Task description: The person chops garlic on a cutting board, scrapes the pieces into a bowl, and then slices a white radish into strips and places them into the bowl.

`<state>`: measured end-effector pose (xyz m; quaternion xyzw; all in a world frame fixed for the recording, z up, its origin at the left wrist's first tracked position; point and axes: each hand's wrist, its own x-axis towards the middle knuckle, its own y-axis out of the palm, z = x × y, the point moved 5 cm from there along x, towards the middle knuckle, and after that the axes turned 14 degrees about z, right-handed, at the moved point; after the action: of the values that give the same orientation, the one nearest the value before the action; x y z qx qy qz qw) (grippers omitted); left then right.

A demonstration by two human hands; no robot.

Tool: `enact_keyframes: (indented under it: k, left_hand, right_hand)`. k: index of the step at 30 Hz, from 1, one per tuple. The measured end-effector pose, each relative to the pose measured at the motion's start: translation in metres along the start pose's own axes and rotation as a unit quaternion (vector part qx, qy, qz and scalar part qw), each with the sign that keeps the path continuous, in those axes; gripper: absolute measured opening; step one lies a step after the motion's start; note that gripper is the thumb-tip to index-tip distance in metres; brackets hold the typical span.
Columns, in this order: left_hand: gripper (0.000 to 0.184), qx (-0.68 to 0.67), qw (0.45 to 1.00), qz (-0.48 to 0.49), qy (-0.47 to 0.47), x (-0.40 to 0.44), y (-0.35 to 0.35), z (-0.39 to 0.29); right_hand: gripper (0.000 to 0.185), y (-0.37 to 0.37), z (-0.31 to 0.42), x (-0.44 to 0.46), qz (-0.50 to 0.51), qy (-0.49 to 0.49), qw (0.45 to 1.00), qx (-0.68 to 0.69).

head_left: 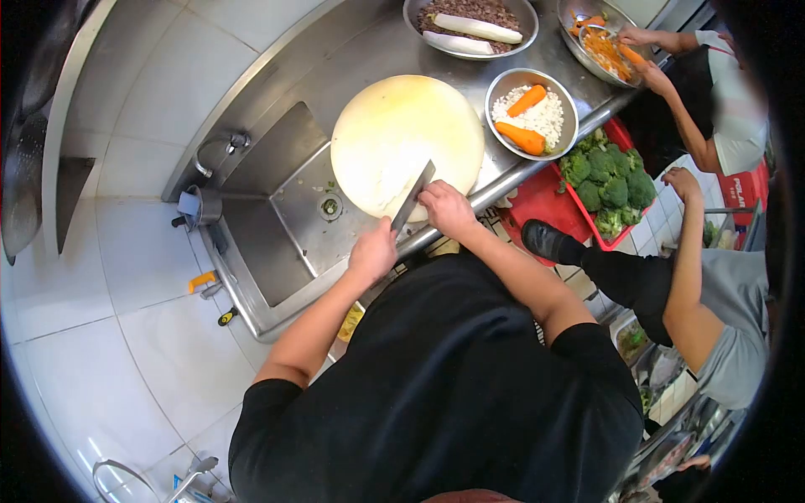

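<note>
A kitchen knife (412, 198) with a broad dark blade is tilted over the near edge of the round cutting board (407, 117). My left hand (374, 250) is closed at the knife's lower end, where the handle is hidden. Close beside the blade, my right hand (447, 208) has its fingers curled at the board's edge; whatever they hold, if anything, is hidden. Pale, finely cut bits (392, 186) lie left of the blade, washed out by glare.
The board spans the steel sink (289, 210). Right of it stand a bowl (495, 99) with white dice and two carrots, and a bowl (530, 38) with two white radishes. Broccoli (605, 180) fills a red crate. Co-workers (713, 109) stand at right, one handling a carrot.
</note>
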<state>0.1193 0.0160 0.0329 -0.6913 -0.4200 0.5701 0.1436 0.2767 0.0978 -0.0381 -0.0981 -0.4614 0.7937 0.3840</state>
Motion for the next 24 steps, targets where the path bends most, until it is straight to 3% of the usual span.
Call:
enact_keyframes:
  k: [1,5,13,16,20,23,24]
  left_hand:
    - [0.024,-0.009,1.0,0.0,-0.016,0.006,0.002,-0.003]
    - [0.026,-0.011,0.997,-0.046,0.068,0.047,-0.018,-0.004]
    - [0.025,-0.115,0.976,-0.161,0.089,0.019,-0.084,0.011]
    - [0.025,-0.164,0.964,-0.187,0.095,0.012,-0.084,0.029]
    - [0.025,-0.206,0.95,-0.206,0.109,-0.002,-0.077,0.05]
    - [0.025,-0.231,0.939,-0.225,0.123,-0.02,-0.074,0.073]
    - [0.025,-0.239,0.935,-0.231,0.127,-0.026,-0.074,0.082]
  right_hand:
    - [0.01,-0.002,0.0,0.002,-0.01,-0.008,1.0,-0.002]
    - [0.011,-0.002,-0.001,0.011,0.015,-0.007,1.0,-0.008]
    - [0.021,-0.012,0.017,0.027,0.044,0.004,0.999,0.026]
    - [0.028,-0.023,0.06,0.018,0.103,-0.183,0.977,-0.031]
    - [0.028,0.015,0.052,0.019,0.186,-0.184,0.959,-0.105]
    - [0.029,0.011,0.058,0.033,0.129,-0.138,0.982,0.004]
    - [0.026,-0.014,0.073,0.043,0.063,-0.151,0.986,0.042]
